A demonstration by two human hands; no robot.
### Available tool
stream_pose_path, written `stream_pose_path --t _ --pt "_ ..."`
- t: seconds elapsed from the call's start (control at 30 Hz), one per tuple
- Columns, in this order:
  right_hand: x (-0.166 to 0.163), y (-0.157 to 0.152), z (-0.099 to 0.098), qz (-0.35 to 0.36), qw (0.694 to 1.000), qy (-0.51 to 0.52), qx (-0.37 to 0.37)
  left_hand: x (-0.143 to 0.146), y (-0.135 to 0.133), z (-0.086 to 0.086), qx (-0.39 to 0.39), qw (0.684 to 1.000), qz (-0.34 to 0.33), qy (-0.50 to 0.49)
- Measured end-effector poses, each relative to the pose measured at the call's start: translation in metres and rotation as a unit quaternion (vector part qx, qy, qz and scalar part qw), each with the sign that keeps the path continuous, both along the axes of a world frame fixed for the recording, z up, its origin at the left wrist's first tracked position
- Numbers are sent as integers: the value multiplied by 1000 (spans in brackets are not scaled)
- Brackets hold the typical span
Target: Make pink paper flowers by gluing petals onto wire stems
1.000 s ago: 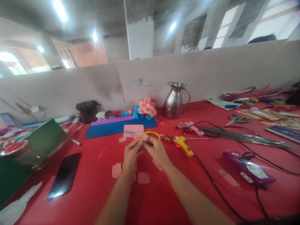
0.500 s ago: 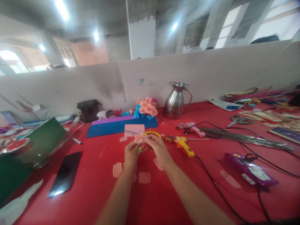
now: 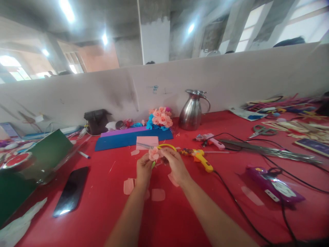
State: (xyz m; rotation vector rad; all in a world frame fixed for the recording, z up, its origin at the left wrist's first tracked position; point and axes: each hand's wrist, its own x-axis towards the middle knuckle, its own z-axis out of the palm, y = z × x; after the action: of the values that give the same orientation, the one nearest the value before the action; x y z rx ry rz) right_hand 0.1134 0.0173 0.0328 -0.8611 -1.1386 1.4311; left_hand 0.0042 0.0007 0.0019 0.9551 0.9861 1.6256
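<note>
Over the middle of the red table (image 3: 102, 212), my left hand (image 3: 143, 171) and my right hand (image 3: 176, 166) together pinch a small pink paper flower (image 3: 154, 153) with a green stem below it. Both hands' fingers are closed round it. Just behind the flower lie yellow-handled scissors (image 3: 167, 146) and a pink paper sheet (image 3: 147, 142). Loose pink petals (image 3: 157, 194) lie on the table under my wrists.
A yellow glue gun (image 3: 202, 160) with a black cord lies right of my hands, a pink one (image 3: 212, 140) behind it. A steel jug (image 3: 191, 110), paper flower bunch (image 3: 160, 118), blue foam sheets (image 3: 128, 137), black phone (image 3: 71, 192), green card (image 3: 31, 164), purple case (image 3: 273, 185) and wire bundle (image 3: 267, 150) surround them.
The flower has risen slightly between my fingers and my right hand has shifted a little over it. Nothing else has moved.
</note>
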Motion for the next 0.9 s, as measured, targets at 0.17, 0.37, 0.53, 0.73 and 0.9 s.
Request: stream_pose_path --t 0.17,0.37,0.53,0.73,0.9 --pt "-1 -1 3 29 999 -5 21 -2 3 -4 1 1000 6 -6" --pt "-1 0 0 37 999 3 17 -2 5 -7 12 1000 14 11" --pt "-1 -1 2 37 999 -4 15 -3 3 -5 15 999 22 35" --pt "1 -2 3 50 999 -2 7 -2 1 -1 23 999 12 36" --pt "1 -2 4 69 998 0 4 -1 1 -1 31 999 7 15"
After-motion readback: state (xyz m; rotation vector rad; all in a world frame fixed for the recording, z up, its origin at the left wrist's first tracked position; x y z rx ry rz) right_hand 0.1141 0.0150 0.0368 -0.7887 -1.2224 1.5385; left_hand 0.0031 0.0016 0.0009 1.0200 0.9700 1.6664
